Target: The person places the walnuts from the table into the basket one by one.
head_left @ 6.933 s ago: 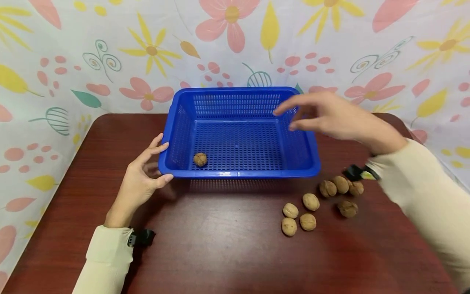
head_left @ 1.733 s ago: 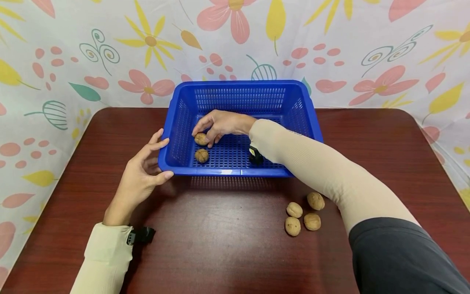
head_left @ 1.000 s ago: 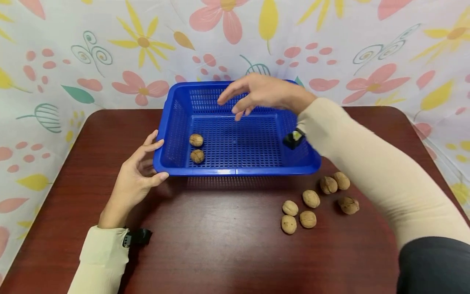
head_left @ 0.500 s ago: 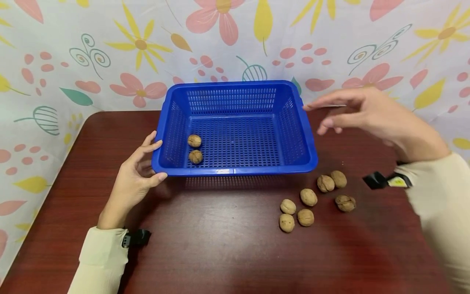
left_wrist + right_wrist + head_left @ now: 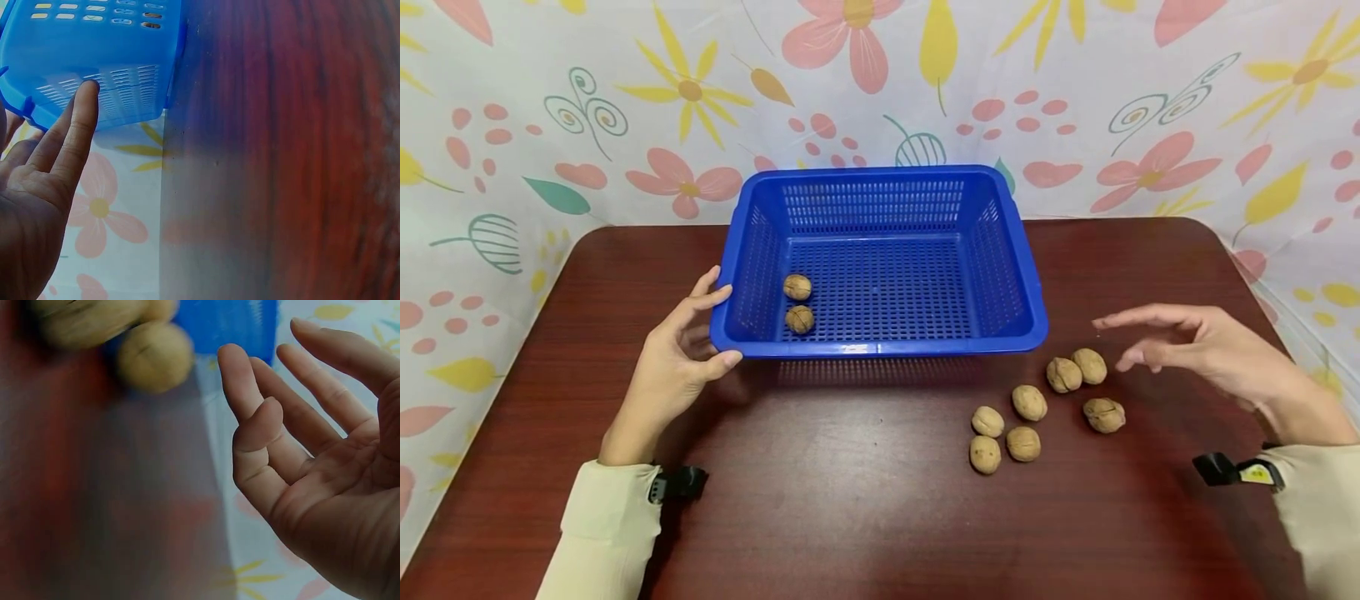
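Note:
A blue plastic basket (image 5: pixel 880 346) with slotted walls stands at the back of the table. Two walnuts lie one behind the other near its left wall, the rear walnut (image 5: pixel 797 287) and the front walnut (image 5: pixel 800 319). My left hand (image 5: pixel 670 375) holds the basket's front left corner, thumb on the front rim and fingers along the left side. To the right, my right hand (image 5: pixel 1210 358) hovers with nothing in it, thumb and fingers apart, beside a pair of walnuts (image 5: pixel 1089 366). In the right wrist view, a walnut (image 5: pixel 155 357) shows beyond the fingertips.
On the dark red wooden table (image 5: pixel 850 517), several more walnuts (image 5: pixel 1024 444) lie loosely grouped right of the basket's front. One darker walnut (image 5: pixel 1104 415) sits closer to the right hand. A floral cloth (image 5: pixel 880 83) hangs behind the table.
A second walnut has been set down in the basket behind the first. My right hand let go, left the basket and lowered toward the walnuts at right. My left hand stays at the corner.

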Action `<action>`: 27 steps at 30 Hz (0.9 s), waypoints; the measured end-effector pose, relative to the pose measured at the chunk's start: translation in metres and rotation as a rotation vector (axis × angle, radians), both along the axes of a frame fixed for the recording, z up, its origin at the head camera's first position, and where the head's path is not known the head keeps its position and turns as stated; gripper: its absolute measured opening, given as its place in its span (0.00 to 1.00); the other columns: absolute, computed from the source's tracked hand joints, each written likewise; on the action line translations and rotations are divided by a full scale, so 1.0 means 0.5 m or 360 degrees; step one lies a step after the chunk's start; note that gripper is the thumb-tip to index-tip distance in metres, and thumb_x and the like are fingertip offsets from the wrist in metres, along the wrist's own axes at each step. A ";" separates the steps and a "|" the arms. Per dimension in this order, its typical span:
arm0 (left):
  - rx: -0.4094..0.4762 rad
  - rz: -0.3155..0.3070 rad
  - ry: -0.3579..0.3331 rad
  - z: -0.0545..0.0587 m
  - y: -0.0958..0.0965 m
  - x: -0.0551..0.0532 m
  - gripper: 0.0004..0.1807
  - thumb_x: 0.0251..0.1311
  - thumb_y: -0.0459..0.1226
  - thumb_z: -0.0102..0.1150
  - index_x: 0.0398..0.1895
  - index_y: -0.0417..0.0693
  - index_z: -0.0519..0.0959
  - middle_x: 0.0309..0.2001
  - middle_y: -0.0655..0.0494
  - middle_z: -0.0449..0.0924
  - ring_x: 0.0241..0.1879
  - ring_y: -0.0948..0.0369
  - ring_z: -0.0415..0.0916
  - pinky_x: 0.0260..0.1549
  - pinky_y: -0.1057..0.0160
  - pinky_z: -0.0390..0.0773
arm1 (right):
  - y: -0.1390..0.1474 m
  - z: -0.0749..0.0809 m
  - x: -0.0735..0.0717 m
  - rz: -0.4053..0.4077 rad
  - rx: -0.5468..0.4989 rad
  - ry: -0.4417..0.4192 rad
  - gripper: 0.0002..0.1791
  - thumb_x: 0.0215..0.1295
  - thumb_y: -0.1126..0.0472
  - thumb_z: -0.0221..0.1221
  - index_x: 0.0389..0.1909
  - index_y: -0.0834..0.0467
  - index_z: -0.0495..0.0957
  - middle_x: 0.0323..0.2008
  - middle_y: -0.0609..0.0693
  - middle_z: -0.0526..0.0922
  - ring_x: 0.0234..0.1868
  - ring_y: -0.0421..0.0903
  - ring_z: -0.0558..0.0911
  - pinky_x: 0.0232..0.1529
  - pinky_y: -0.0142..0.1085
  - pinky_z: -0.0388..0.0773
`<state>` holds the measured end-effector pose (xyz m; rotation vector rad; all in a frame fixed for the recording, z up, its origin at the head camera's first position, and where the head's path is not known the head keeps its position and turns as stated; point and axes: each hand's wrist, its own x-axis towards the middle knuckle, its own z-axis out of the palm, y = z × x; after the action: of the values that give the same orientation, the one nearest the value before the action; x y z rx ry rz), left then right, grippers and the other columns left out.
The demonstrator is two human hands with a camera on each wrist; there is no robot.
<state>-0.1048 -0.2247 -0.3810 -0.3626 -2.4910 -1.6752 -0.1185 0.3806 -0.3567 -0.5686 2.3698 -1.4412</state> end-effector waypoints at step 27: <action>-0.0011 -0.0001 -0.0003 -0.001 0.000 -0.002 0.40 0.60 0.23 0.70 0.77 0.45 0.70 0.84 0.55 0.56 0.53 0.74 0.81 0.48 0.77 0.82 | -0.011 -0.086 -0.008 0.0218 -0.0175 -0.0158 0.24 0.69 0.81 0.56 0.66 0.71 0.75 0.62 0.40 0.85 0.44 0.40 0.90 0.44 0.32 0.87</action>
<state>-0.1057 -0.2248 -0.3814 -0.3622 -2.4987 -1.6685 -0.1223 0.3749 -0.3995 -0.6576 2.1426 -1.5090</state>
